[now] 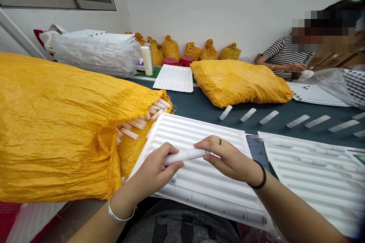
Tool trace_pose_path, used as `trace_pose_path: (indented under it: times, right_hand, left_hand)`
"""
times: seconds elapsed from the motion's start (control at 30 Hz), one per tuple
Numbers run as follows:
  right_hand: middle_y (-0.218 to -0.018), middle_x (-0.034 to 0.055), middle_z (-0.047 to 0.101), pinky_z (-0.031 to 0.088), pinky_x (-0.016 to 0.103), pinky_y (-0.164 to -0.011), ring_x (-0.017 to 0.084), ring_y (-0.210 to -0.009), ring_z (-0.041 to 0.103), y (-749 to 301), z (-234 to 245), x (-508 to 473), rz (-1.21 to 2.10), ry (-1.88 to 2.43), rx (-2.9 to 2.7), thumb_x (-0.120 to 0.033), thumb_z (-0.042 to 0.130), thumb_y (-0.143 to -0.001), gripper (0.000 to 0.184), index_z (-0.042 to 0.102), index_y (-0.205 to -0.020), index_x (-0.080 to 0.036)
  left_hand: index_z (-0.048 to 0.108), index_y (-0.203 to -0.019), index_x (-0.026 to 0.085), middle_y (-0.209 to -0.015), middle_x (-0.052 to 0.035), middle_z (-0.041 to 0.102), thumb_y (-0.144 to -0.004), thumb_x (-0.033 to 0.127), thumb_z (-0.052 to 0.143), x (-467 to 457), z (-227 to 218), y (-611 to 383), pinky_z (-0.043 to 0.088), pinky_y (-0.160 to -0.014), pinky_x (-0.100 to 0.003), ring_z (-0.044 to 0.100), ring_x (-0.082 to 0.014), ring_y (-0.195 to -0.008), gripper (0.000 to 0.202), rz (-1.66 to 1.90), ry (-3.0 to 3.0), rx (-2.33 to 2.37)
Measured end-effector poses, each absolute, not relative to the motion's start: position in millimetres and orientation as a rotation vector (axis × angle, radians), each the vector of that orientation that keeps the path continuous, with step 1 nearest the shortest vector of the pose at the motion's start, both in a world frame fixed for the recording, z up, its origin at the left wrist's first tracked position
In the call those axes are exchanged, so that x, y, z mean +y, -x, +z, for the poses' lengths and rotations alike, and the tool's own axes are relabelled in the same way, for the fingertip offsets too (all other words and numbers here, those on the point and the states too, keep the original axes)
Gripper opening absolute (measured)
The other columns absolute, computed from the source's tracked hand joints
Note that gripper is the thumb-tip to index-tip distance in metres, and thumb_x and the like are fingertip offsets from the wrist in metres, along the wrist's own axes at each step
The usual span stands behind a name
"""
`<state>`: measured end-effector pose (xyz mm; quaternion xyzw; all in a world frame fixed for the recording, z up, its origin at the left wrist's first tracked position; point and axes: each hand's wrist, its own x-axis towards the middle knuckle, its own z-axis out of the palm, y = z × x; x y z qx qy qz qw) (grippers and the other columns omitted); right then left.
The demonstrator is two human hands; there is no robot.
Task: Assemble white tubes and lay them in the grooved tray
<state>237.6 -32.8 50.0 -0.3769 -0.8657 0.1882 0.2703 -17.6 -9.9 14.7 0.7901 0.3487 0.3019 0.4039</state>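
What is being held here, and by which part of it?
A white tube: the left hand holds it near its left end, and the right hand holds it near its right end.

Near tube [186, 155]: smooth, plastic-looking, faintly glossy. Left sack [57, 129]: woven plastic, heavily wrinkled, lightly sheened, frayed at edge. Near tray [202, 129]: thin moulded plastic, satin, surface broken by smooth ridges. Far-left stack [97, 35]: wrapped in clear, crinkled, glossy film [99, 57]. Belt [182, 102] beyond: smooth, matt. Near-left bangle [113, 216]: polished metal. Far-right shirt [288, 55]: soft, matt cloth.
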Motion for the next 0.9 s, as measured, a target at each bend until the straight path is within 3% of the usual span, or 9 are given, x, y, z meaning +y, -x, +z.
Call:
trace_pose_path:
  times: [0.13, 0.27, 0.4, 0.6, 0.77, 0.83, 0.9]
  right_hand:
    - [-0.105, 0.0083, 0.062, 0.046, 0.030, -0.084, 0.016, -0.094, 0.057, -232, 43, -36, 0.624, 1.115, -2.217, -0.022, 0.046, -0.093, 0.032, 0.050, -0.125, -0.019]
    - [-0.099, 0.0062, 0.064, 0.047, 0.027, -0.078, 0.014, -0.086, 0.058, -228, 41, -38, 0.884, 1.215, -2.024, -0.030, 0.045, -0.094, 0.027, 0.056, -0.117, -0.020]
    - [-0.082, 0.0028, 0.060, 0.046, 0.023, -0.065, 0.012, -0.071, 0.053, -227, 41, -40, 1.223, 1.265, -1.783, -0.040, 0.045, -0.093, 0.031, 0.059, -0.113, -0.020]
    - [-0.073, 0.0011, 0.056, 0.041, 0.019, -0.057, 0.009, -0.064, 0.049, -229, 38, -39, 1.437, 1.294, -1.622, -0.046, 0.048, -0.091, 0.037, 0.062, -0.109, -0.017]
    - [-0.057, -0.0011, 0.051, 0.032, 0.018, -0.041, 0.006, -0.044, 0.040, -222, 32, -42, 1.865, 1.294, -1.322, -0.054, 0.043, -0.089, 0.046, 0.061, -0.089, -0.012]
    - [-0.061, 0.0009, 0.055, 0.036, 0.020, -0.042, 0.008, -0.046, 0.043, -219, 31, -46, 1.868, 1.273, -1.331, -0.055, 0.038, -0.090, 0.049, 0.060, -0.095, -0.012]
    - [-0.079, 0.0067, 0.062, 0.047, 0.026, -0.057, 0.013, -0.062, 0.054, -218, 31, -52, 1.570, 1.290, -1.564, -0.049, 0.042, -0.091, 0.044, 0.056, -0.111, -0.013]
  left_hand:
    - [0.048, -0.109, 0.018, -0.097, -0.0065, 0.059, -0.085, 0.015, 0.058, -6, 8, 17, 0.047, -0.078, -0.030, 0.055, -0.0170, -0.089, 0.026, 1.050, -2.434, 0.777]
    - [0.049, -0.111, 0.014, -0.097, -0.0104, 0.060, -0.081, 0.004, 0.058, -2, 11, 16, 0.049, -0.074, -0.035, 0.052, -0.0183, -0.084, 0.033, 1.203, -2.740, 0.612]
    - [0.050, -0.111, 0.010, -0.096, -0.0130, 0.061, -0.079, 0.003, 0.061, 0, 17, 17, 0.051, -0.069, -0.037, 0.052, -0.0195, -0.082, 0.034, 1.199, -2.919, 0.554]
    - [0.054, -0.103, 0.010, -0.091, -0.0117, 0.063, -0.080, 0.006, 0.060, -1, 22, 20, 0.052, -0.064, -0.034, 0.055, -0.0186, -0.077, 0.024, 1.185, -3.002, 0.507]
    - [0.056, -0.095, 0.013, -0.092, -0.0115, 0.064, -0.081, 0.005, 0.055, -3, 24, 20, 0.051, -0.061, -0.034, 0.056, -0.0192, -0.076, 0.016, 1.270, -3.109, 0.358]
    - [0.055, -0.101, 0.013, -0.091, -0.0102, 0.065, -0.082, 0.007, 0.056, -2, 20, 19, 0.051, -0.060, -0.033, 0.056, -0.0184, -0.074, 0.020, 1.169, -3.114, 0.357]
    - [0.053, -0.107, 0.013, -0.091, -0.0100, 0.064, -0.083, 0.009, 0.056, -2, 15, 17, 0.051, -0.061, -0.032, 0.056, -0.0181, -0.073, 0.025, 1.066, -3.056, 0.422]
